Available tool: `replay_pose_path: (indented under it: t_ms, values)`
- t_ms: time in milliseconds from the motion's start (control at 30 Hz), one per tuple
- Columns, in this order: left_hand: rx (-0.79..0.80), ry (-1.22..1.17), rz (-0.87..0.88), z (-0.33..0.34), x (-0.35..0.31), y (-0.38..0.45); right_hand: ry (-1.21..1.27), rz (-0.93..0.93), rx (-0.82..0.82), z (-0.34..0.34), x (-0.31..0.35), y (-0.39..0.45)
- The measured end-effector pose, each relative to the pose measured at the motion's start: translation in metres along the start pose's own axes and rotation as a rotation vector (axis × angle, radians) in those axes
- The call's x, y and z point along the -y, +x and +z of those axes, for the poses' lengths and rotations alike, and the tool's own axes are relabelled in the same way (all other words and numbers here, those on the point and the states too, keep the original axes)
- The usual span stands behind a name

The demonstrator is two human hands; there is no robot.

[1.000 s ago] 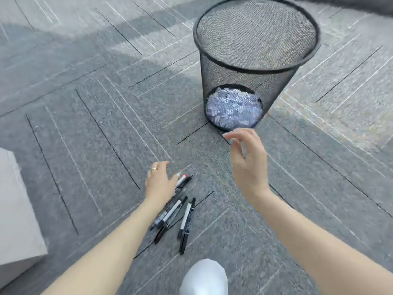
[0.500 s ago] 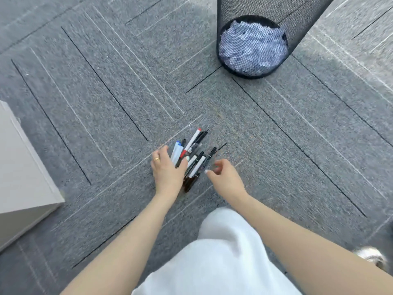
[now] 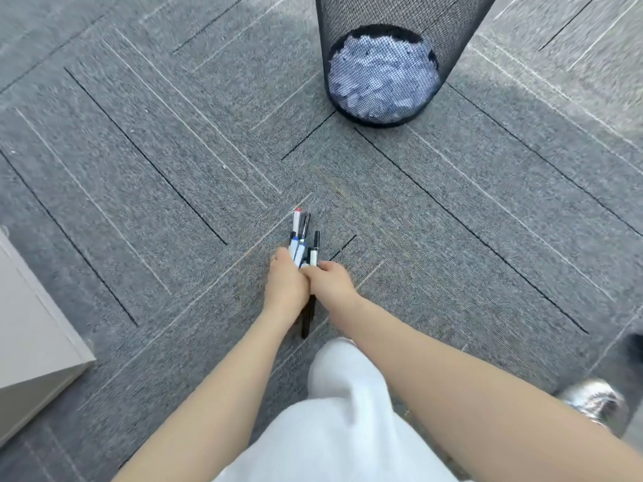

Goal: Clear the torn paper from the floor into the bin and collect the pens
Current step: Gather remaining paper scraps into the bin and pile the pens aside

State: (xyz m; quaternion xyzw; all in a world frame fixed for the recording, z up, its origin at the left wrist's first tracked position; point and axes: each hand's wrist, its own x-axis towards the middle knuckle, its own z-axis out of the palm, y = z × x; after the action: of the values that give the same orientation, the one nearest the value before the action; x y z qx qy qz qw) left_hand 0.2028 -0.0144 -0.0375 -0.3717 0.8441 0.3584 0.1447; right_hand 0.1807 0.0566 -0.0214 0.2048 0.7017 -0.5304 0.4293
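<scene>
Down on the grey carpet floor, near its middle and just ahead of our white-trousered knee, we have both hands closed together round the bundle of pens. Our left hand curls about the bundle from the left side, our right hand from the right, and the two hands touch each other. The pen tips stick out beyond our fingers toward the far edge of the floor, and dark pen ends show below our wrists, lying against the carpet.

Farther on, toward the top edge, the black mesh bin stands well apart from the pens, with the torn paper showing pale through the mesh at its bottom. Between our hands and the bin we see only carpet with its dark and light lines, and the same open carpet runs out to the left and the right of the pens.

At the lower left edge a pale grey box juts in, its corner well apart from our left arm. A shiny shoe sits at the lower right edge.
</scene>
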Motion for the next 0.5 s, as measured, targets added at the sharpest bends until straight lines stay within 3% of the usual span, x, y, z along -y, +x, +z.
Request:
replay_pose_path:
  t_ms: [300, 500]
  values:
    - [0.227, -0.783, -0.25, 0.004, -0.01, -0.002, 0.215, 0.148, 0.09, -0.017, 0.004, 0.003]
    - [-0.023, -0.455, -0.256, 0.027, -0.025, -0.008, -0.116, 0.047, 0.049, -0.034, 0.004, 0.006]
